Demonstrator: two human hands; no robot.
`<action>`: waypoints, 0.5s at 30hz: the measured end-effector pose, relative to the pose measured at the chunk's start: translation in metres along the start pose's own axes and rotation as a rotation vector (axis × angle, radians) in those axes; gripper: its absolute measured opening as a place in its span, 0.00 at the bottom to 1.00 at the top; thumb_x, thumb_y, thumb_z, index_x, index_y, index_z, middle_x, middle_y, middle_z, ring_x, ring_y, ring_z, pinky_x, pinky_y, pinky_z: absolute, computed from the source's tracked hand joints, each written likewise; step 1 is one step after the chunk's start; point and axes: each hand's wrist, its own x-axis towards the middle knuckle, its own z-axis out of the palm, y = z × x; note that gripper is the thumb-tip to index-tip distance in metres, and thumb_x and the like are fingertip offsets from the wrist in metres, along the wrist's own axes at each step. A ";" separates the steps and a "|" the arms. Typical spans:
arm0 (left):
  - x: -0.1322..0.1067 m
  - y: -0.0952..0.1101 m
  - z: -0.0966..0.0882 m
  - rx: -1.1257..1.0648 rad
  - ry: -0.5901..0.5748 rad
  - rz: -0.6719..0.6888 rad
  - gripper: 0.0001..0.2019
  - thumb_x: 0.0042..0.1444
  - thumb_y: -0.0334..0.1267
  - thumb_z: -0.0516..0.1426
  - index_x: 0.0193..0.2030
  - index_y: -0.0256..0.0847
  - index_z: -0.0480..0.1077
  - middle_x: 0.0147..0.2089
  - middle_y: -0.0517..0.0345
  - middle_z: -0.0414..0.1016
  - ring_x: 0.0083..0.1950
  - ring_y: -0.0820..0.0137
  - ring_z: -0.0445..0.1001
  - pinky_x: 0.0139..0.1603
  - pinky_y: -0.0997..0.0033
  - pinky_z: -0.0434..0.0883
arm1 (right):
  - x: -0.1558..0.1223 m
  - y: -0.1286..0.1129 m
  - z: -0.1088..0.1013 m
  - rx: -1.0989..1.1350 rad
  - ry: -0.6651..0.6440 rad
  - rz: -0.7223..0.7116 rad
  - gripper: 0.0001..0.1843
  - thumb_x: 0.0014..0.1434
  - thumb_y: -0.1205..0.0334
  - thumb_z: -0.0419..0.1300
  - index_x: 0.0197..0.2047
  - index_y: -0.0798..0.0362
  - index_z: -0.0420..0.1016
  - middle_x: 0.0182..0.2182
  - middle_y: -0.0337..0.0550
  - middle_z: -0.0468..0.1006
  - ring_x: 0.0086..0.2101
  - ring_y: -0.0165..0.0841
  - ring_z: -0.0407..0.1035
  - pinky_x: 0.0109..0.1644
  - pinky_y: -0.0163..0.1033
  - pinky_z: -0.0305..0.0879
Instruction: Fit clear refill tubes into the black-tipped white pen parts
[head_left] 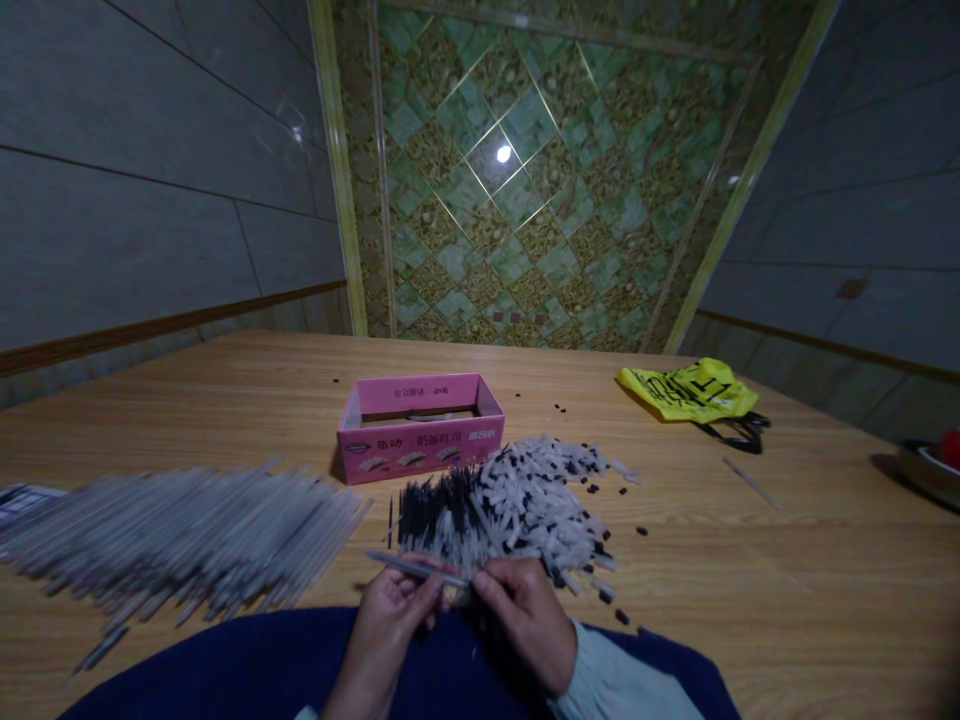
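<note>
A slim, translucent grey pen-like tube point(405, 566) lies slantwise between my hands, close to the table's front edge. My left hand point(394, 608) is closed around its middle, thumb on top. At the tube's right end, my right hand point(531, 618) pinches with thumb and forefinger; any small part between those fingertips is hidden. Just beyond my hands lie a bunch of thin black pointed pieces point(439, 508) and a heap of small whitish translucent caps point(529, 495) mixed with small black plugs. To the left spreads a large layer of similar grey tubes point(202, 530).
An open pink box point(420, 455) stands behind the black pieces. A yellow bag with black print point(690, 390) lies at the back right. One loose tube point(752, 483) rests on the right of the wooden table point(720, 570). A bowl point(930, 470) shows at the right edge.
</note>
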 end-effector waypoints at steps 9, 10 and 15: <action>-0.008 0.017 0.003 -0.060 0.057 -0.032 0.22 0.46 0.47 0.61 0.47 0.39 0.70 0.26 0.61 0.70 0.26 0.73 0.64 0.27 0.75 0.61 | 0.013 0.012 -0.041 -0.500 0.163 -0.084 0.14 0.55 0.72 0.52 0.39 0.48 0.76 0.34 0.43 0.71 0.38 0.34 0.65 0.39 0.34 0.57; -0.009 0.019 0.004 -0.041 0.060 -0.027 0.22 0.46 0.47 0.60 0.46 0.38 0.71 0.25 0.61 0.68 0.26 0.73 0.63 0.27 0.75 0.61 | 0.014 0.014 -0.042 -0.565 0.134 -0.083 0.16 0.54 0.73 0.52 0.39 0.47 0.76 0.35 0.43 0.70 0.39 0.34 0.64 0.39 0.34 0.57; -0.010 0.019 0.003 -0.004 0.023 -0.026 0.21 0.45 0.49 0.61 0.42 0.37 0.75 0.20 0.63 0.63 0.22 0.75 0.59 0.24 0.75 0.57 | 0.015 0.019 -0.041 -0.729 0.071 -0.048 0.17 0.53 0.73 0.54 0.40 0.45 0.76 0.37 0.44 0.68 0.41 0.36 0.62 0.38 0.35 0.57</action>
